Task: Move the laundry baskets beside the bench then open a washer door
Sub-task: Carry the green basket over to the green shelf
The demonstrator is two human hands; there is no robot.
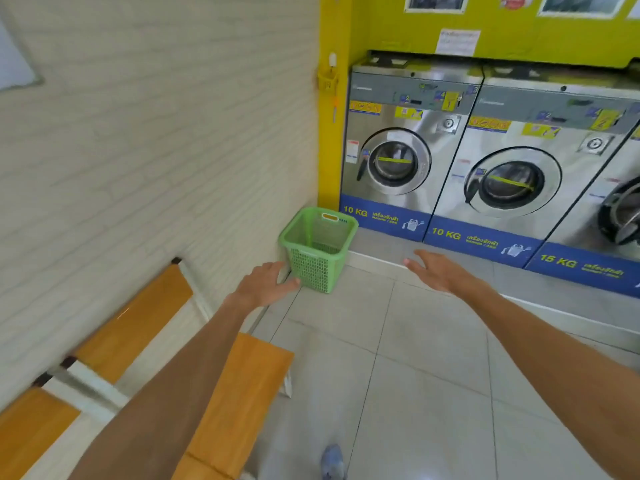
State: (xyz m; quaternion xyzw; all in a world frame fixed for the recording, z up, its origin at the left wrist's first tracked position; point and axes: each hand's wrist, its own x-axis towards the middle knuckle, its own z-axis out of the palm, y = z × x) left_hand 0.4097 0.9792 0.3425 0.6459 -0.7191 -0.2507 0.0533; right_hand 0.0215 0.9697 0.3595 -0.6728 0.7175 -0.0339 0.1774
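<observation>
A green plastic laundry basket [318, 249] stands upright on the floor in the corner, between the end of the wooden bench [242, 386] and the leftmost washer [398, 150]. My left hand [265, 284] hovers open just left of the basket's lower edge, holding nothing. My right hand [438, 270] is open too, fingers spread, to the right of the basket above the raised step. The round door [394, 162] of the leftmost washer is closed. The second washer's door [512, 183] is closed as well.
A third washer [620, 216] at the far right has its door partly ajar. The washers stand on a raised tiled step [381, 258]. A pale brick-pattern wall [156, 133] runs behind the bench. My shoe [332, 462] shows on the grey floor tiles.
</observation>
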